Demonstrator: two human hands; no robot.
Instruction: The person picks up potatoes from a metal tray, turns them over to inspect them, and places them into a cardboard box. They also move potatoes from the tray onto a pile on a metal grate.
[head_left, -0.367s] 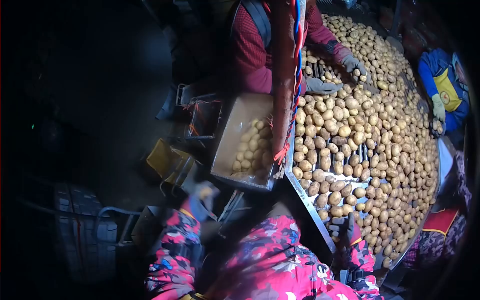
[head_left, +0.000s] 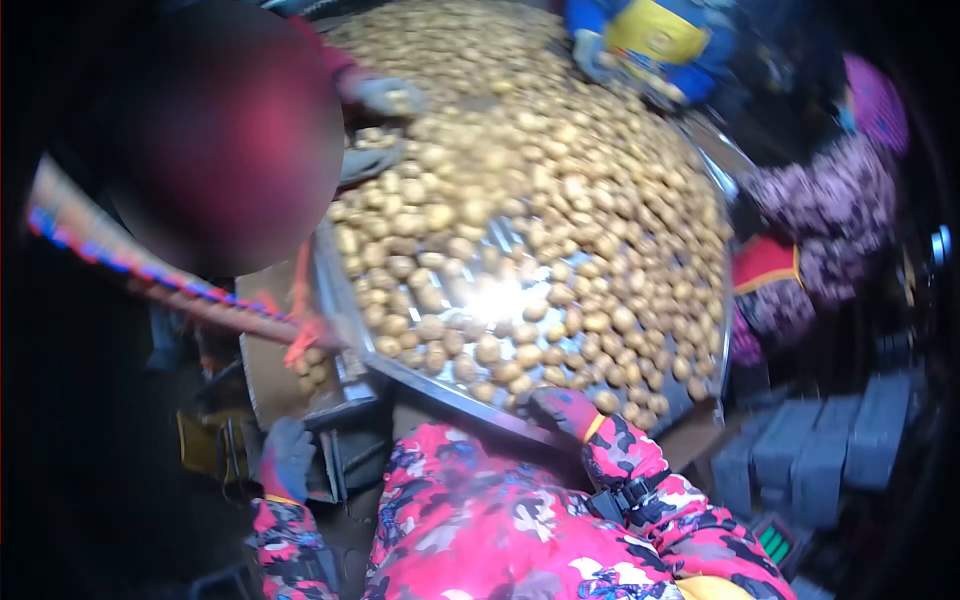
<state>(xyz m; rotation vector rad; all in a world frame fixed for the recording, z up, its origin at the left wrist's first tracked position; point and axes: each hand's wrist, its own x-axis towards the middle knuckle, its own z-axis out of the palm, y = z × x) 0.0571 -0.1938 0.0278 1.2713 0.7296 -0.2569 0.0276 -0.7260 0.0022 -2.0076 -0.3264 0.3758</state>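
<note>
My left hand (head_left: 287, 457), in a grey and reddish glove, hangs below the cardboard box (head_left: 268, 375). Its fingers look loosely stretched and nothing shows in them. At the near metal rim (head_left: 470, 402) of the sorting table lies my right hand (head_left: 562, 410), gloved too, fingers apart and close to the nearest potatoes. Many loose potatoes (head_left: 610, 300) cover the table, thinner around a bright glare. More potatoes (head_left: 313, 370) sit in the box, partly hidden by the post. The picture is blurred by motion.
A slanting post (head_left: 200, 310) with a red and blue cord crosses the left side. Co-workers' gloved hands (head_left: 390, 97) reach over the potatoes at the upper left; another person (head_left: 655, 45) stands at the far side. Grey crates (head_left: 800, 450) stand at right.
My view has swung right, so table and box appear further left. My left hand, which seemed to hold a pale potato, now looks empty. My right hand stays by the table rim.
</note>
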